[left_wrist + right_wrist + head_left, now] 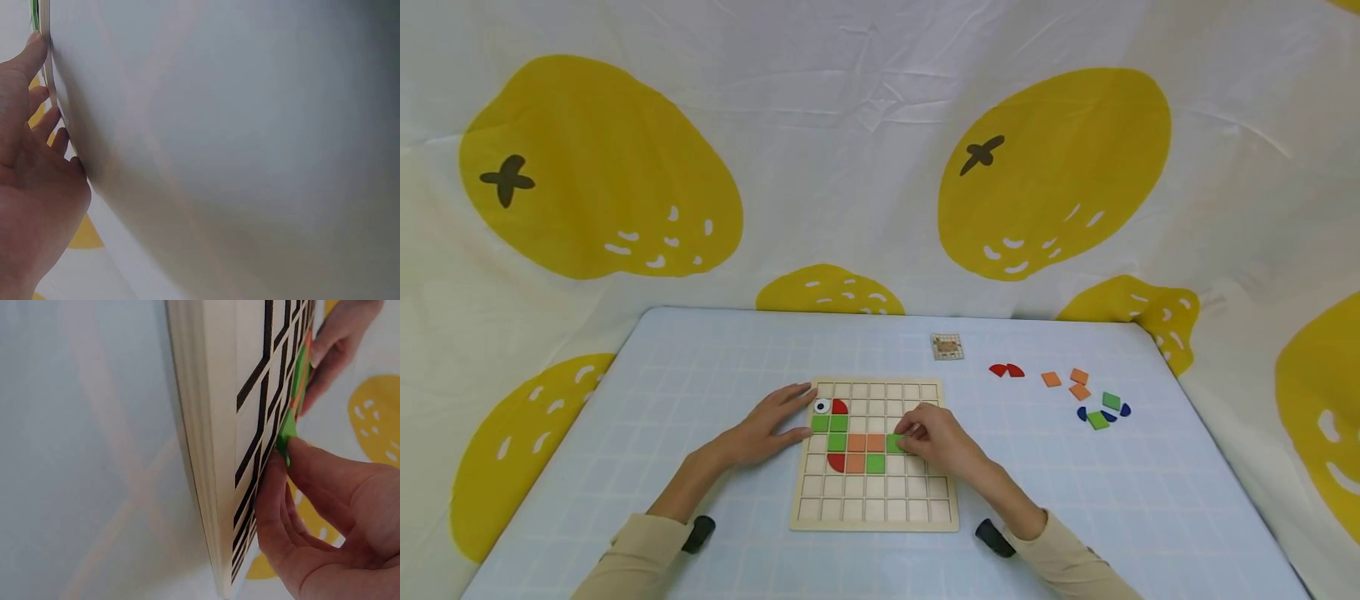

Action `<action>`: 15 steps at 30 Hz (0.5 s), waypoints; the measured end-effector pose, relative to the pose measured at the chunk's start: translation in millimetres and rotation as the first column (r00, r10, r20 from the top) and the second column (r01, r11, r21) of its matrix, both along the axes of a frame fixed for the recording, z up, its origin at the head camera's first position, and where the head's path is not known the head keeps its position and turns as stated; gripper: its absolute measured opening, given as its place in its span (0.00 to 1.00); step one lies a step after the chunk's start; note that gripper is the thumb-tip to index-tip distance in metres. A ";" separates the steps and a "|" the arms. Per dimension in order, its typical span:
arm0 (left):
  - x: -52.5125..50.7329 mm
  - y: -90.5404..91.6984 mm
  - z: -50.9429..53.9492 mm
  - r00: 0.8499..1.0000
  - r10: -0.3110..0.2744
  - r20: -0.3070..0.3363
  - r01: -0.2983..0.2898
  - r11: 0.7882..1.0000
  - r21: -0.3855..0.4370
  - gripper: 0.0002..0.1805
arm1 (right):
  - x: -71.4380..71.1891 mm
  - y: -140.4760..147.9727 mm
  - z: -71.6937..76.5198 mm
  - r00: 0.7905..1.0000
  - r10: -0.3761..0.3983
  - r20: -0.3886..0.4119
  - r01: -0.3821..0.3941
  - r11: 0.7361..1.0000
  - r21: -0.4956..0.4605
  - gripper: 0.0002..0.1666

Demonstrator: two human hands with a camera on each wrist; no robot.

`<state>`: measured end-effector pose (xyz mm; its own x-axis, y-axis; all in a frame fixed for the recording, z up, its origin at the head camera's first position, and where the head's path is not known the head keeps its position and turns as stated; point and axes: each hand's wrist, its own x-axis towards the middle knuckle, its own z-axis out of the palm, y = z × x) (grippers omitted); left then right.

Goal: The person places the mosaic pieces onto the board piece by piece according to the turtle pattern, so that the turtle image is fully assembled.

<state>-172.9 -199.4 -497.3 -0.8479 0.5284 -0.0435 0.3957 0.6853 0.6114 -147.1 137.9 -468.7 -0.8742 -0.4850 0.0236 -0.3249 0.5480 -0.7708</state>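
A wooden grid board (875,504) lies on the table, with green and orange square tiles, red quarter-round tiles and a white eye tile (822,406) set in its cells. My right hand (938,437) pinches a green square tile (893,443) between thumb and forefinger, over a cell just right of the orange tile (876,442). In the right wrist view this green tile (287,433) is tilted against the grid. At the board's left edge, my left hand (767,427) rests with fingers extended, its fingertips and thumb touching the rim; the left wrist view shows the same touch.
Right of the board lie loose red quarter-round tiles (1015,371), orange squares (1051,379), green squares (1111,401) and dark blue rounded pieces (1125,410). A small picture card (947,347) lies behind the board. A patterned cloth (850,167) hangs beyond the table.
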 end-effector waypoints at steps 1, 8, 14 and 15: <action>-0.1 0.0 0.2 1.000 0.000 -0.001 0.000 1.000 0.000 0.38 | 0.3 0.0 0.0 1.000 -0.003 -0.005 0.003 1.000 0.005 0.03; -1.2 -0.8 -1.5 1.000 -0.010 -0.005 0.010 1.000 0.016 0.38 | -0.1 3.6 -0.2 1.000 -0.007 0.007 0.007 1.000 0.011 0.05; -0.7 -1.5 -3.0 1.000 -0.019 -0.020 0.019 1.000 0.023 0.38 | -1.8 16.1 1.5 0.999 -0.025 -0.029 0.025 1.000 -0.001 0.05; -0.5 -1.6 -2.9 1.000 -0.019 -0.022 0.019 1.000 0.022 0.38 | -2.2 18.8 1.8 0.999 -0.033 -0.036 0.033 0.999 -0.004 0.06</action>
<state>-173.4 -201.0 -500.2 -0.8384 0.5449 -0.0130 0.4220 0.6640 0.6173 -149.3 156.7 -467.0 -0.8881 -0.4561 0.0571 -0.3346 0.5563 -0.7606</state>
